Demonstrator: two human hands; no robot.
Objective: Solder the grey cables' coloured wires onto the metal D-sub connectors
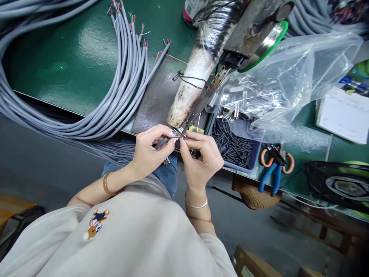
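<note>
My left hand (148, 156) is closed around the end of a grey cable (161, 143), thumb and forefinger pinching near its thin coloured wires (175, 134). Just across from it, my right hand (203, 156) is closed in a pinch beside those wires. Whatever small piece sits between its fingertips is too hidden to name. A metal connector (181, 130) with several pins lies at the wires' tips. Directly above, the scorched end of a plastic-wrapped hose (175, 113) and a narrow dark metal arm (198, 104) come down close to my fingertips.
Many grey cables (121, 77) with stripped ends curve over the table's left. To the right are a blue tray (253, 157) of black sleeves (230, 142), a plastic bag (288, 88) over connectors, pliers (271, 177), papers (344, 115) and a green-rimmed spool (276, 42).
</note>
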